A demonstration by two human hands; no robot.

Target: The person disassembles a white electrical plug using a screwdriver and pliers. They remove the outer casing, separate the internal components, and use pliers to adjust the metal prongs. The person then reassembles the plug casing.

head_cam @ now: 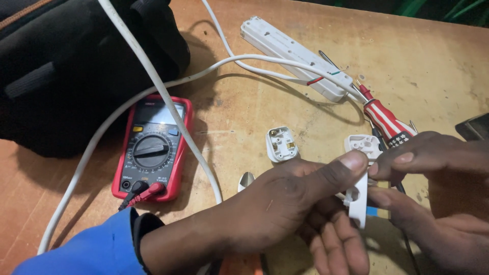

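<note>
My left hand and my right hand both pinch a white plastic plug part held upright between them, low and right of centre. The left thumb presses its top edge; the right thumb and fingers grip its right side. A second white plug piece lies just behind the fingers. An opened white plug half with brass pins lies on the wooden table, apart from both hands. A red-and-white striped screwdriver lies just above my right hand.
A red multimeter with probe leads plugged in sits at the left, crossed by a white cable. A white power strip with loose coloured wires lies at the back. A black bag fills the upper left. A dark object is at the right edge.
</note>
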